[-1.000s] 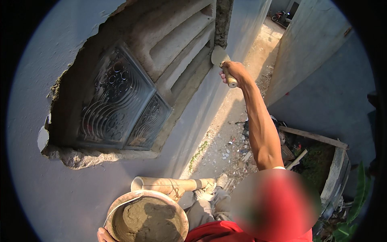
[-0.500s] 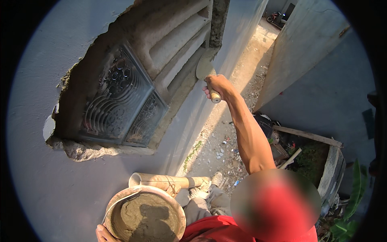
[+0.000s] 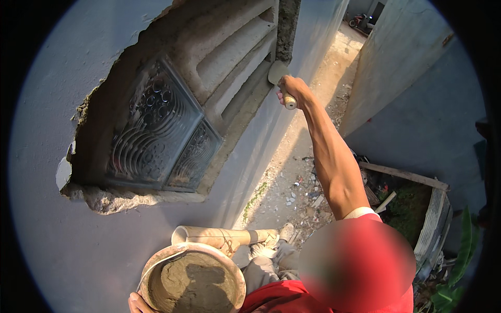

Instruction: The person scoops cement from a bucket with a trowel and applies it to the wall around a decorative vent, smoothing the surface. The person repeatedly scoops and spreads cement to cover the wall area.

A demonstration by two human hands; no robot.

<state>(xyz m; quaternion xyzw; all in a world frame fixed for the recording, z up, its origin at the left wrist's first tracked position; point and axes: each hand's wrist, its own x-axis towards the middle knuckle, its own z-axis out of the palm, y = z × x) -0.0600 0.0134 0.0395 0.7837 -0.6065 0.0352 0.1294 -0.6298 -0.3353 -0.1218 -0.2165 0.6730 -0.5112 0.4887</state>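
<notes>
My right hand point(image 3: 293, 87) is raised at arm's length and grips the wooden handle of a trowel point(image 3: 277, 72). The blade rests against the lower right corner of a ragged opening in the grey wall point(image 3: 78, 250). That opening holds patterned glass blocks point(image 3: 156, 133) and ribbed concrete vent blocks point(image 3: 229, 55). Only the fingers of my left hand point(image 3: 135, 302) show at the bottom edge. They support a round pan point(image 3: 237, 276) filled with wet grey mortar point(image 3: 190, 284).
A pale pipe point(image 3: 219, 236) lies just beyond the pan. Far below is a narrow dirt alley with rubble point(image 3: 295, 188), a second grey wall point(image 3: 412, 88) on the right, a wooden frame point(image 3: 404, 176) and green leaves point(image 3: 462, 255). A motorbike point(image 3: 360, 21) stands at the alley's end.
My right hand with the trowel dipped down and left below the vent blocks, then rose back to the opening's lower right corner. The pan stayed in my left hand.
</notes>
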